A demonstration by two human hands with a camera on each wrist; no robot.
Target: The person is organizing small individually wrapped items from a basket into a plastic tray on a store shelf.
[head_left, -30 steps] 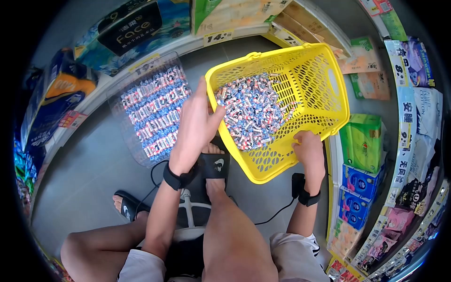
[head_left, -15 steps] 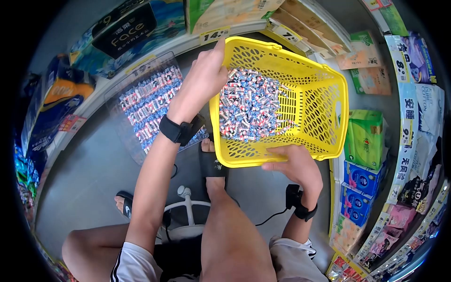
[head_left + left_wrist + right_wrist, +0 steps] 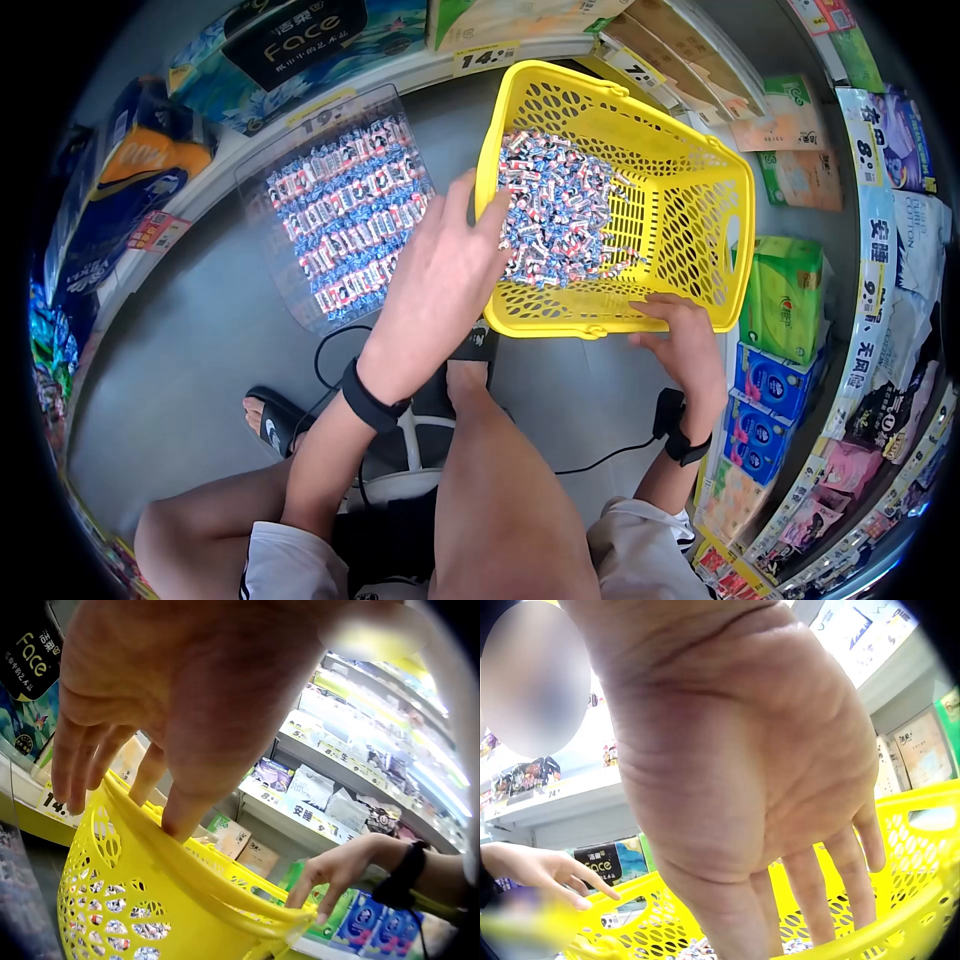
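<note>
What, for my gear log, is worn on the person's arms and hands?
The left hand and right hand are bare, without gloves or long sleeves. Each wrist wears a black band: left band, right band. A black box with a black cable sits by the right band.

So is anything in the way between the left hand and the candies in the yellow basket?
No, nothing visible. The left hand reaches over the near rim of the basket, which is open on top, and the candies lie just past its fingers. The right hand touches the rim farther along, out of the way.
</note>
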